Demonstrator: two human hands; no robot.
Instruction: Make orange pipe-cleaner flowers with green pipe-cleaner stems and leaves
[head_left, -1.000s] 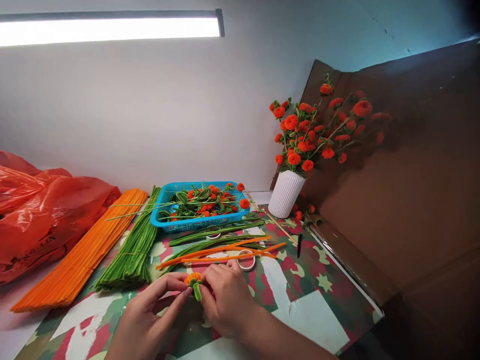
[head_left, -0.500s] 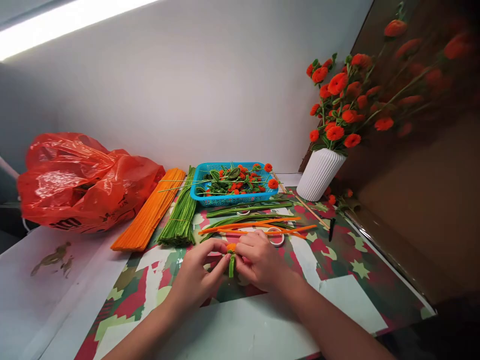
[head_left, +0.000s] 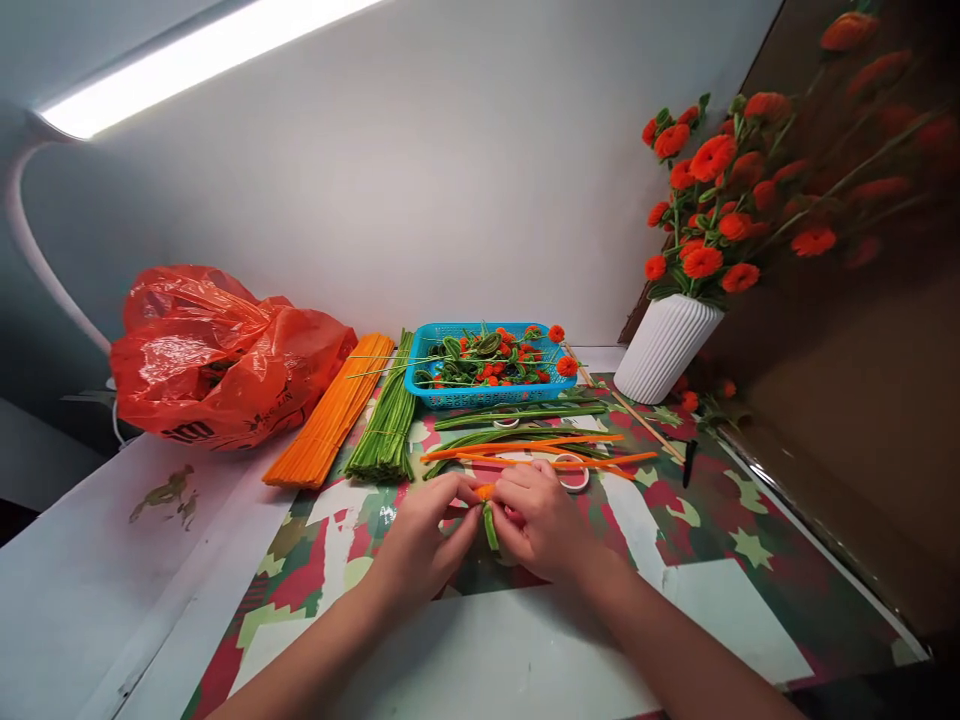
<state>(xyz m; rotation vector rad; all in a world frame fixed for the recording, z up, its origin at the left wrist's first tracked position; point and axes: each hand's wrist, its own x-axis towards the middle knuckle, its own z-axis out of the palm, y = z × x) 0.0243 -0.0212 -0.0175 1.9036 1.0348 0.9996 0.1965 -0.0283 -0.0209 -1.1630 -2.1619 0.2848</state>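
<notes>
A small orange pipe-cleaner flower (head_left: 485, 492) is pinched between the fingertips of both hands, above the mat. My left hand (head_left: 435, 528) grips it from the left with thumb and forefinger. From the right, my right hand (head_left: 541, 515) has its fingers closed about it and hides part of it. Below the orange part hangs a short green pipe-cleaner strip (head_left: 490, 527). Loose orange pipe cleaners (head_left: 525, 449) and green pipe cleaners (head_left: 517, 413) lie just beyond my hands, by white-handled scissors (head_left: 574, 474).
Behind stand a blue basket (head_left: 491, 399) of finished flowers, an orange bundle (head_left: 330, 415) and a green bundle (head_left: 384, 425) of pipe cleaners. A red plastic bag (head_left: 225, 370) sits left, under a lamp (head_left: 210, 65). A white vase (head_left: 666, 350) of flowers stands right.
My view has swung left, so everything appears shifted to the right and the lamp's arm shows. Both hands keep hold of the flower; its green strip slants slightly more.
</notes>
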